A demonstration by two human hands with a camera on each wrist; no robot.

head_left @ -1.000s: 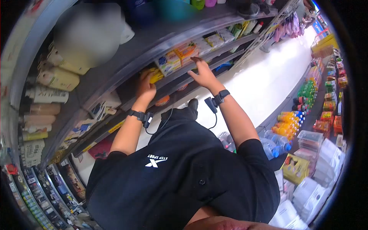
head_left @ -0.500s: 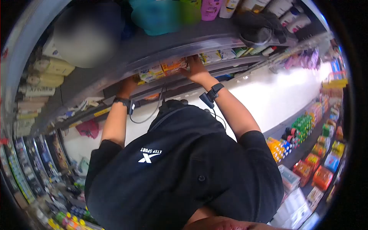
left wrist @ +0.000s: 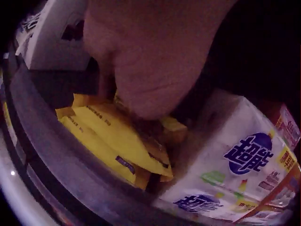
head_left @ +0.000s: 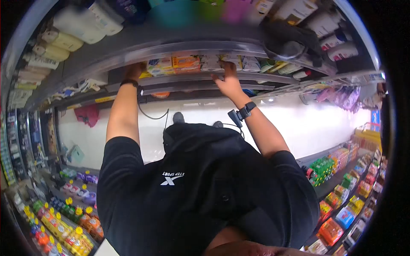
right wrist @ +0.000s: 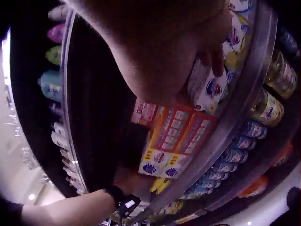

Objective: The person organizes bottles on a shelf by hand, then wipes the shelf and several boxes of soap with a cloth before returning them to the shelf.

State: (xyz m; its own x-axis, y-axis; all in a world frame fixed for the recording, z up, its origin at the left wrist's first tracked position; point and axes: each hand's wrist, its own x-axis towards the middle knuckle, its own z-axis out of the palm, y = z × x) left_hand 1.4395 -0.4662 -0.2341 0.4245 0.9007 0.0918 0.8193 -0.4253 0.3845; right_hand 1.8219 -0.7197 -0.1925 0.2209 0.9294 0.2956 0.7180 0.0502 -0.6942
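Left hand meets yellow packets beside 超能-branded packs, its grip hidden; right hand, thumb and fingers apart, is at white cartons. Right wrist view alone reveals yellow-liquid bottles.

black shirt: XTEP SPORT | white packs, blue ovals: 超能

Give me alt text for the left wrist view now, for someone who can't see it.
A person's left hand reaches down onto yellow packets at the edge of a dark shelf, its fingertips hidden. To the right are white packs with blue oval logos; a white box sits at upper left.
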